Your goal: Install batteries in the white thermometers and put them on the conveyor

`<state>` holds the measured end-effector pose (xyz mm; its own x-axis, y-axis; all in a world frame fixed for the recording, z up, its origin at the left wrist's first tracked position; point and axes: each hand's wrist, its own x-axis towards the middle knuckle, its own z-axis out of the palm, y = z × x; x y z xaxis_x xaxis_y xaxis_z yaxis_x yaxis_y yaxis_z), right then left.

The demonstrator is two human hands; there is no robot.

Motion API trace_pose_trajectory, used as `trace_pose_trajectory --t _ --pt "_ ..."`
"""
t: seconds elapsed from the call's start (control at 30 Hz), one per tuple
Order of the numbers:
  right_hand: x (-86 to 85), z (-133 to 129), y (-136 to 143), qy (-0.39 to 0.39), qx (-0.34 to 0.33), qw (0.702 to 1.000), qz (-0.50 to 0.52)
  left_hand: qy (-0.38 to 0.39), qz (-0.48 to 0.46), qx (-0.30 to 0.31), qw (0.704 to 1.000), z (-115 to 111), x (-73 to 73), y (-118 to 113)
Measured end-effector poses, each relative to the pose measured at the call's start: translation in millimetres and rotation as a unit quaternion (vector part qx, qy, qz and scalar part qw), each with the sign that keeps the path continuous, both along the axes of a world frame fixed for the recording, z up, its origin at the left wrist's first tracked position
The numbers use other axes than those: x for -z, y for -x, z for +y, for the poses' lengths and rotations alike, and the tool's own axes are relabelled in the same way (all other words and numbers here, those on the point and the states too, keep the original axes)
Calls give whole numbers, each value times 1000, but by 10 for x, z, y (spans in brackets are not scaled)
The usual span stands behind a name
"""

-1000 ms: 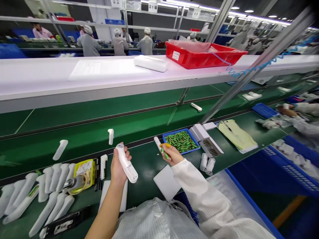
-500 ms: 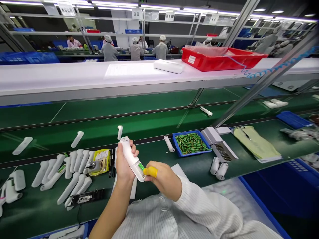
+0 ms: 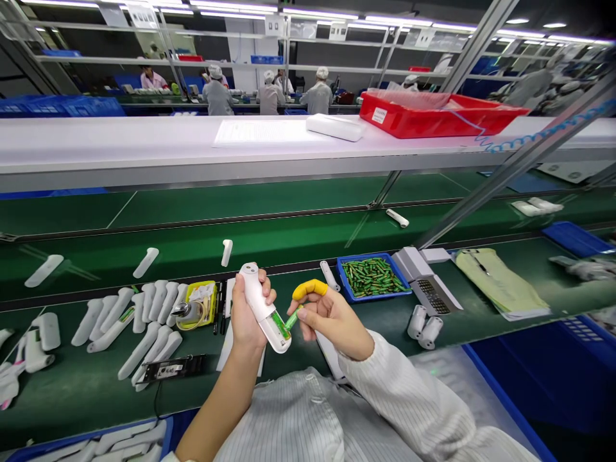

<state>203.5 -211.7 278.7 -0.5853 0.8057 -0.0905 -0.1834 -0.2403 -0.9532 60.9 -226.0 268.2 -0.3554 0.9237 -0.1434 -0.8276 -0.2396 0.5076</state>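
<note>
My left hand [image 3: 248, 314] is wrapped around a white handheld device [image 3: 257, 292], tilted with its long open battery compartment toward me. Inside the compartment lies a green battery [image 3: 279, 323]. Pinched between the fingers of my right hand [image 3: 330, 317] is another green battery [image 3: 293, 318], its lower end at the compartment's edge. A yellow finger cot [image 3: 310, 289] covers my right index finger. Beyond that hand stands a blue tray [image 3: 342, 282] filled with similar green batteries.
Several white devices [image 3: 139, 350] lie at the left by a yellow box [image 3: 212, 308] and a black tool [image 3: 173, 368]. More white pieces [image 3: 145, 262] rest on the green belt [image 3: 289, 234]. Open grey boxes [image 3: 436, 292] and a yellow-green cloth [image 3: 498, 282] lie right. A metal post [image 3: 471, 192] slants across.
My right hand has lifted from the compartment and its index finger is raised, with a battery now visible in its pinch. The left hand keeps holding the device. The whole view has shifted slightly.
</note>
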Motion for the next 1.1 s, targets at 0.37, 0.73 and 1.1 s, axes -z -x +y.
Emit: trace_pose_trajectory --t 0.37,0.73,1.1 --pt "145 -171 222 -190 134 964 -126 36 19 -20 999 -73 -59 -156" --pt "152 -266 258 -363 154 909 -136 51 -7 -68 996 85 -100 -48" --pt "430 -82 113 -233 118 946 -190 48 119 52 990 122 -6 -54"
